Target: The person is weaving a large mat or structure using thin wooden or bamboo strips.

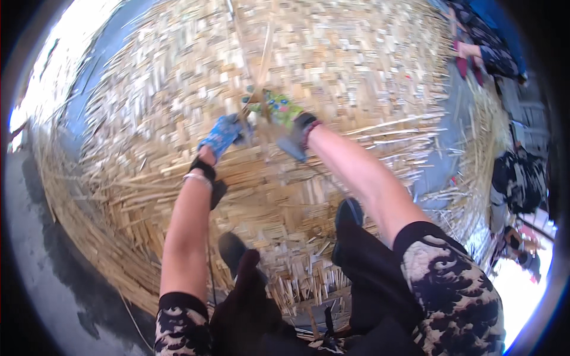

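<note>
A large woven reed mat [196, 65] of flat straw-coloured strips spreads under both hands. My left hand [222, 133], in a blue patterned glove, is closed at the low end of a long reed strip [267, 50]; motion blurs its fingertips. Just right of it and a little farther off, my right hand [278, 108], in a green flowered glove, closes round the same strip. From the hands the strip rises away over the mat, beside a second pale strip [239, 32]. Dark bands circle both wrists, a small grey device hanging under the right one.
Loose unwoven reed ends [380, 142] stick out across the near part and right edge of the mat. My dark shoes [231, 248] stand on it. Another person's leg [472, 50] shows at the far right. Bundled reeds [77, 196] lie along the left edge, beside grey floor.
</note>
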A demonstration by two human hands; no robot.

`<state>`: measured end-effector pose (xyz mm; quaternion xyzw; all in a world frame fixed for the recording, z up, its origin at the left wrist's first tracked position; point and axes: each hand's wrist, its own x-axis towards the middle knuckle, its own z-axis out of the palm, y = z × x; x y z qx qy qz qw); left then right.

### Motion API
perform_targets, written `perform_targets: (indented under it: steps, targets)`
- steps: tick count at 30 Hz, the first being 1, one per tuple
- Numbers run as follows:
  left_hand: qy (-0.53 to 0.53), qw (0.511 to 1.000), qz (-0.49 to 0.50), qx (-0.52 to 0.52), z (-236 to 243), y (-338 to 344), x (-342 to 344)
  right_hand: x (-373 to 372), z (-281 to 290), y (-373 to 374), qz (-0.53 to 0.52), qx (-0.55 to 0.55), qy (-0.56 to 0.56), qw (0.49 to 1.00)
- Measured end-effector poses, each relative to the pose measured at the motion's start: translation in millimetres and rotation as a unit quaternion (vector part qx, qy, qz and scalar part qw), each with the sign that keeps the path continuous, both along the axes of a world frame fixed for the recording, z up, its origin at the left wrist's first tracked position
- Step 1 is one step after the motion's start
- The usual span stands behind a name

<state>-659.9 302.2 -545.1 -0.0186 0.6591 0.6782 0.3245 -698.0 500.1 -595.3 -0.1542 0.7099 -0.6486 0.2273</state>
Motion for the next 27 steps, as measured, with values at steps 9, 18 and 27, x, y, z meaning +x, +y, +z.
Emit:
perform_targets:
  steps: [9,18,27]
  targets:
    - [0.062,0.956,-0.171,-0.232,1,5,-12,34,50,61,-0.265,0.185,-0.202,0.925]
    - [0.272,0.823,-0.142,-0.478,14,3,-5,40,2,93,-0.481,-0.153,-0.401,0.764]
    - [0.251,0.839,-0.116,-0.469,-3,-5,-4,37,9,76,-0.167,0.515,0.112,0.833]
